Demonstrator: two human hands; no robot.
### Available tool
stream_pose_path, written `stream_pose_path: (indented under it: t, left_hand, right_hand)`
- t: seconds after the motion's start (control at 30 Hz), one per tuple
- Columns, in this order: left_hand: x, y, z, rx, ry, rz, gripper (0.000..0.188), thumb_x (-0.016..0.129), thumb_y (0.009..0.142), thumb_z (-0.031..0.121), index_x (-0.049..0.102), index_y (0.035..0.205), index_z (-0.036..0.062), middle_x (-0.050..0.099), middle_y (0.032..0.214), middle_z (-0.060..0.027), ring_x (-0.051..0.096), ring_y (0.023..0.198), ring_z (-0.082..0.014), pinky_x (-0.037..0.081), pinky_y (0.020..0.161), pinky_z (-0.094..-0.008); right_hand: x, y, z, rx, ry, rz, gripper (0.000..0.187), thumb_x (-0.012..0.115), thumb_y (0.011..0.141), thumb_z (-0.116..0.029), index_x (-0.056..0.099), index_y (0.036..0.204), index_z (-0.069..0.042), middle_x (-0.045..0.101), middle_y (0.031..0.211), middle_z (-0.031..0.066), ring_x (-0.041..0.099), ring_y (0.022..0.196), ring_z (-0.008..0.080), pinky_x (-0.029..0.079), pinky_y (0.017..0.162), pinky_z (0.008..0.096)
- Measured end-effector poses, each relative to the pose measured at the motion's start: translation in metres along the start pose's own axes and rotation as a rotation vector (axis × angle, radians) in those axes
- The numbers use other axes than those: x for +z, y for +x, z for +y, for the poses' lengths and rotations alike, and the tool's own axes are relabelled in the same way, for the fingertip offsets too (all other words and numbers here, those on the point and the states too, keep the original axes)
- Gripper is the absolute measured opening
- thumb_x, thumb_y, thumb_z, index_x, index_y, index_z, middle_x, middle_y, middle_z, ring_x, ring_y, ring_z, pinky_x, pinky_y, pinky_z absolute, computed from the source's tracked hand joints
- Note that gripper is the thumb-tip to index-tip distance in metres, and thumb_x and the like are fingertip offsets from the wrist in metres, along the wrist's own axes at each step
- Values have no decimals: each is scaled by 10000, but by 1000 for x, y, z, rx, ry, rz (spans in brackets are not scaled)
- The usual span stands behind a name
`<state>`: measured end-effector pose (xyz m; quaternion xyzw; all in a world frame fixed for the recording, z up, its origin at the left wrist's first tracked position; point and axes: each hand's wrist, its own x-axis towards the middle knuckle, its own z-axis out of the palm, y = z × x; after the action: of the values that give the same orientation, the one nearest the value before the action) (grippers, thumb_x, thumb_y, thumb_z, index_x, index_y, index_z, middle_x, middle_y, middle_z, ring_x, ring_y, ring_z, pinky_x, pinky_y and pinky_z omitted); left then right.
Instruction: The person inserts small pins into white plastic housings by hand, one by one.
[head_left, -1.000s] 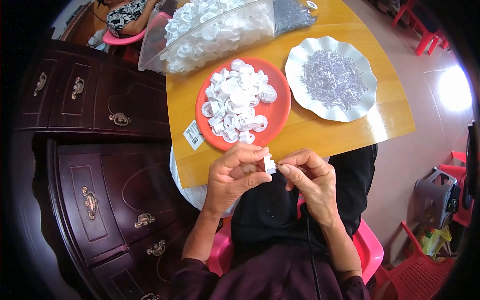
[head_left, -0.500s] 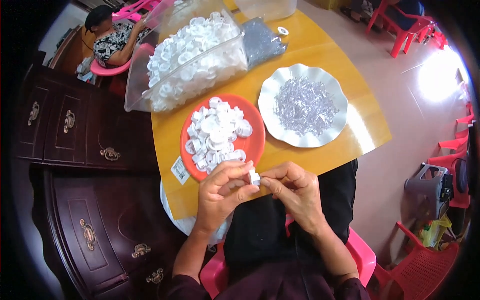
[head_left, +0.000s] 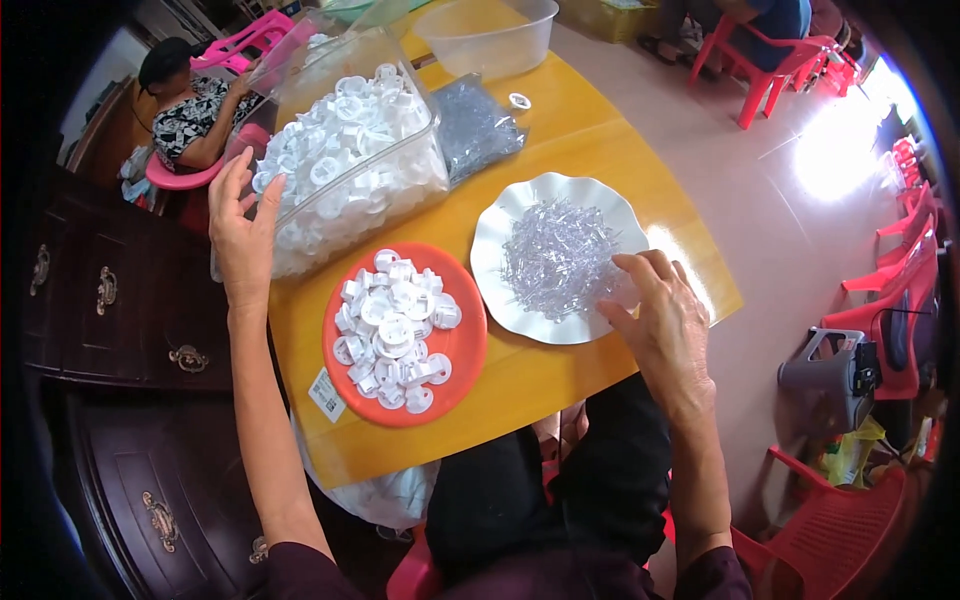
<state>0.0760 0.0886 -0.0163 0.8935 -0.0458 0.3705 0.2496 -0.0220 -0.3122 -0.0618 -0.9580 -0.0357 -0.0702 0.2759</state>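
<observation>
My left hand point(head_left: 245, 225) is raised at the near left corner of a clear plastic bin point(head_left: 345, 215) heaped with white plastic fittings point(head_left: 345, 130). Its thumb and fingers are spread, with white fittings just beyond the fingertips. Over the right side of a white scalloped plate point(head_left: 545, 325), my right hand point(head_left: 665, 320) reaches with thumb and fingers apart. Small clear plastic pins point(head_left: 560, 255) are piled on that plate, touching or close to the fingertips. Between the hands, a red-orange plate point(head_left: 455, 375) bears more white fittings point(head_left: 395, 325).
A bag of dark grey bits point(head_left: 475, 130) and a single white round piece point(head_left: 519, 101) lie behind the plates. An empty clear tub point(head_left: 490, 40) stands at the far edge of the yellow table point(head_left: 640, 130). Dark drawers point(head_left: 120, 300) flank the left; another person point(head_left: 195, 110) sits beyond.
Both hands held a white fitting together near the table's front edge. Now they are apart: the left at the bin, the right at the pins. The view has shifted too.
</observation>
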Motion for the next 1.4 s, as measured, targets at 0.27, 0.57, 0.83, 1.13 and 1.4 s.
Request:
stream_pose_path:
  t: [0.27, 0.57, 0.83, 1.13, 1.4]
  left_hand:
    - [0, -2, -3, -25, -3, -53, 332, 681, 929, 169, 634, 1230, 38, 606, 1214, -97, 599, 1082, -202, 514, 891, -328]
    - [-4, -3, 7, -64, -26, -104, 230, 593, 973, 120, 655, 1163, 6, 640, 1167, -93, 634, 1018, -195, 511, 885, -309]
    - [0, -3, 9, -51, -31, -85, 223, 588, 974, 116, 663, 1153, 7, 650, 1156, -90, 638, 1024, -201, 510, 885, -312]
    - [1, -4, 12, -51, 9, -59, 209, 582, 978, 136, 676, 1126, 22, 656, 1139, -100, 641, 1030, -231, 508, 887, -325]
    - [2, -4, 4, 2, 73, -36, 227, 557, 995, 179, 680, 1108, 25, 657, 1116, -102, 639, 1016, -253, 494, 903, -332]
  right_hand:
    - [14, 18, -7, -25, 145, -64, 205, 708, 812, -99, 684, 1012, -64, 666, 963, 99, 657, 937, 295, 520, 800, 405]
    - [10, 48, -22, -43, 308, -198, 204, 717, 826, -114, 684, 1013, -36, 655, 1018, 119, 643, 905, 305, 520, 796, 405]
    - [42, 90, -18, -334, 50, 3, 513, 790, 771, -360, 644, 1143, -38, 603, 1146, 145, 537, 1132, 335, 454, 936, 457]
    - [48, 102, -15, -327, 43, -152, 374, 726, 749, -310, 657, 968, -15, 648, 954, 142, 611, 966, 317, 468, 905, 416]
    - [20, 74, -17, -350, 143, -143, 152, 701, 793, -118, 655, 874, 2, 637, 865, 108, 623, 892, 247, 503, 778, 381]
